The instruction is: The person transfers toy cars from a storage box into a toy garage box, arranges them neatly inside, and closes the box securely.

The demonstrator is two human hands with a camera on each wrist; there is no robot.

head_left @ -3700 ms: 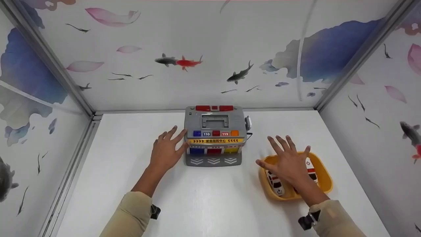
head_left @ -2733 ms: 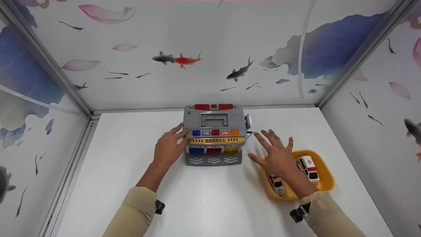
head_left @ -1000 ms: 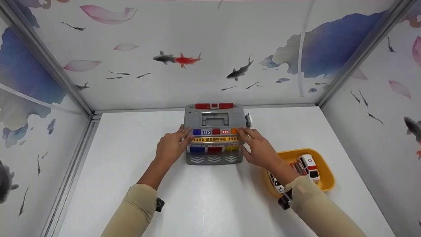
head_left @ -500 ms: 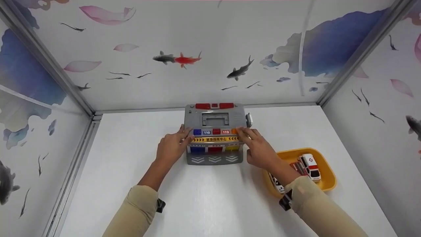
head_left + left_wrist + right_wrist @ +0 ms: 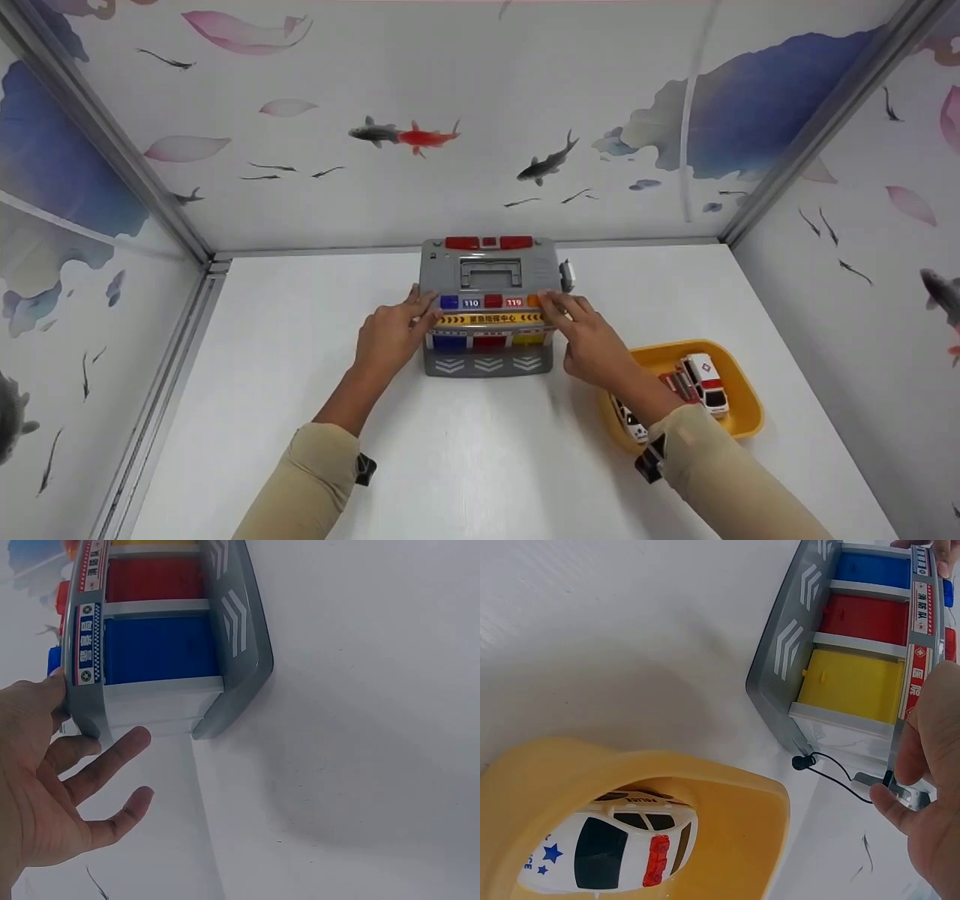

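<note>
A grey toy garage stands upright near the back wall, with coloured buttons and a yellow sign strip above three doors. My left hand grips its front left corner, thumb and fingers around the top edge. In the left wrist view the blue door and red door are down, while the other fingertips hang free. My right hand holds the opposite front corner, fingers over the orange button. The yellow door is down too. The right thumb is mostly hidden in the head view.
Right of the garage sits a yellow tub holding a toy ambulance, a toy police car and a red toy vehicle, partly under my right forearm. A black cord hangs at the garage's right side. Printed walls enclose the white table.
My right hand has moved left from above the tub onto the garage's right corner. The left hand has settled on the left corner. Over the last second hardly anything moved.
</note>
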